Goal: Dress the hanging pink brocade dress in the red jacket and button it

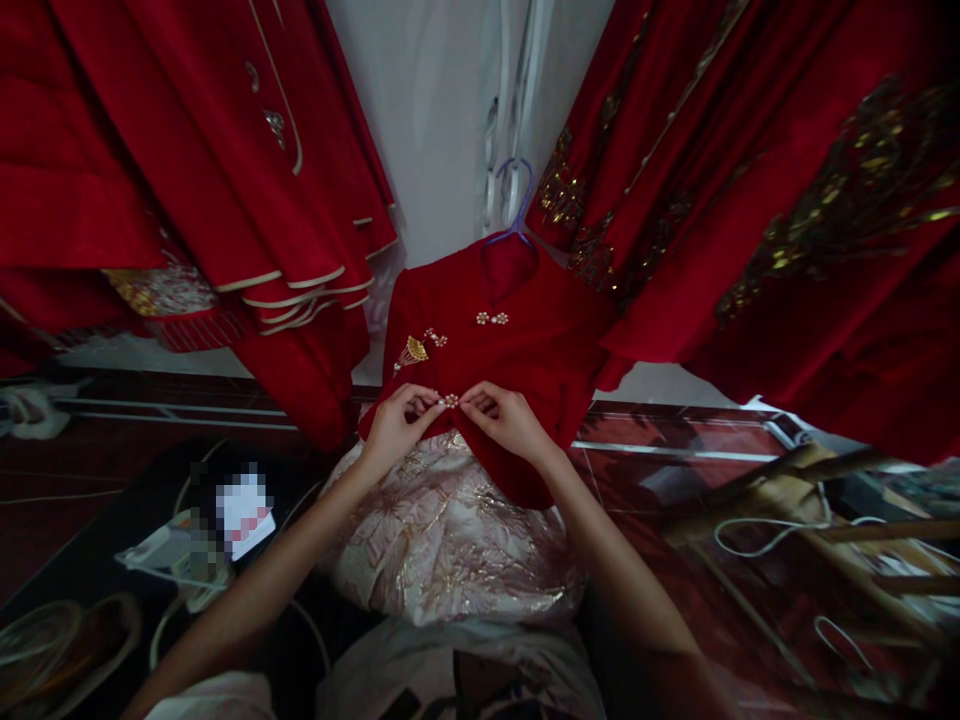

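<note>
A red jacket (442, 285) hangs on a purple hanger (517, 225) in front of me, its lower edge over my lap. Both my hands meet at its front around a flower-shaped bead fastener (450, 401). My left hand (401, 425) pinches the fastener's left end between thumb and finger. On the other side, my right hand (506, 420) pinches its right end. A similar fastener (492, 318) sits higher, near the collar. To the left, a gold fan-shaped ornament (415, 349) with hanging beads is on the jacket.
Red garments (285, 200) with pale trim hang at left, and red garments with gold sequins (810, 210) at right. Shiny pale brocade cloth (450, 540) covers my lap. A black surface at left holds a clear box (172, 550). At right stands a wooden frame (810, 475) with loose cords.
</note>
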The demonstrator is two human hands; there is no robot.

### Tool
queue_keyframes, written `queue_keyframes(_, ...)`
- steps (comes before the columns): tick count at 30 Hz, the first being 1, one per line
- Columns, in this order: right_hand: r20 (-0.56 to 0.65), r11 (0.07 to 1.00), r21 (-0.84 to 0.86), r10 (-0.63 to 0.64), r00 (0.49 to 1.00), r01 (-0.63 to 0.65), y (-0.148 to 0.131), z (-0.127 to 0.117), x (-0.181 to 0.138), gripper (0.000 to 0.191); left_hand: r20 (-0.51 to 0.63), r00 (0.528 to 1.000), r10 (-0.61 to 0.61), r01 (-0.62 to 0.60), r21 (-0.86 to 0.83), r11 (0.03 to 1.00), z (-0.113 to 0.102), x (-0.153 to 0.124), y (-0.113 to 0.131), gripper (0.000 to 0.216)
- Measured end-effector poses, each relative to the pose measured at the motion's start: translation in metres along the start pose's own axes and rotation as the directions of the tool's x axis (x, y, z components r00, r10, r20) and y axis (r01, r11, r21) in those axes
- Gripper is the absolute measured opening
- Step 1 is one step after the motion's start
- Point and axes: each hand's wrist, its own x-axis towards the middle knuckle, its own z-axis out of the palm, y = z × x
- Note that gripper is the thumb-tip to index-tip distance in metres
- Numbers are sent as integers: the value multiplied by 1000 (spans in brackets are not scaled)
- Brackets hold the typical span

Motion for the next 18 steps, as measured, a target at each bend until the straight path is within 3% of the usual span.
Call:
queue_keyframes(9, -143, 998, 11, 68, 987, -67, 5, 24, 4, 25, 14, 999, 33, -31, -124, 992, 1, 5, 4, 11)
queue_keyframes(15, -119, 999, 24, 51, 992, -48, 5, 22, 4, 21, -28, 996, 80, -80, 0, 997, -6, 37, 8, 17)
queue_keyframes(18, -109, 999, 42, 40, 993, -35, 6, 22, 5, 20, -78, 983, 167, -148, 204, 968, -16, 66, 1, 26)
